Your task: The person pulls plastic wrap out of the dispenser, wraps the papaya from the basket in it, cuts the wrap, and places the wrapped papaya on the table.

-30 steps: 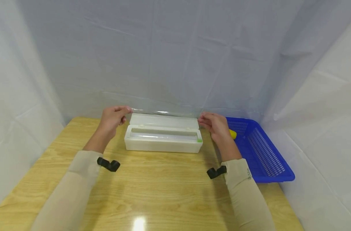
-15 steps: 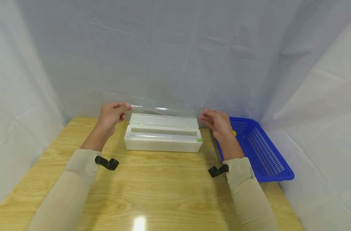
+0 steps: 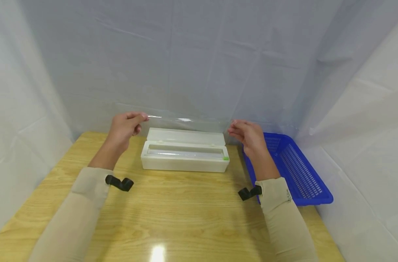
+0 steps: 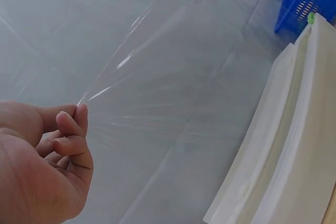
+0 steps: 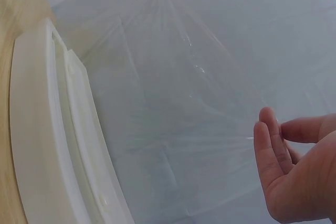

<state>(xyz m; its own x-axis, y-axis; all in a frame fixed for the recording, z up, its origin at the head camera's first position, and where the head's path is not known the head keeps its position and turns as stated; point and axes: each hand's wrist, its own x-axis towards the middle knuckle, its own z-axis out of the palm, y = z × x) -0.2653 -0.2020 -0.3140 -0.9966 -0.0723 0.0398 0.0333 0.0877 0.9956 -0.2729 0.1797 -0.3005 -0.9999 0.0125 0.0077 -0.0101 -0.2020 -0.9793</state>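
Observation:
A white dispenser box point(image 3: 185, 157) lies on the wooden table point(image 3: 185, 203) with its lid open toward the back. A sheet of clear plastic wrap point(image 3: 185, 123) rises from it and is stretched between my two hands. My left hand point(image 3: 141, 117) pinches the sheet's left corner between thumb and forefinger, above and left of the box. My right hand point(image 3: 232, 131) pinches the right corner, just past the box's right end. The left wrist view shows the pinch point(image 4: 79, 111) and the taut wrap point(image 4: 173, 77). In the right wrist view the wrap point(image 5: 173, 103) runs to my right hand point(image 5: 275, 129).
A blue plastic basket point(image 3: 297, 171) stands at the table's right edge, close behind my right forearm. White cloth walls enclose the table on three sides. A small green tab point(image 3: 226, 158) marks the box's right front corner.
Both hands have risen a little and drawn the wrap higher out of the box. The yellow thing seen in the basket earlier is now hidden behind my right hand.

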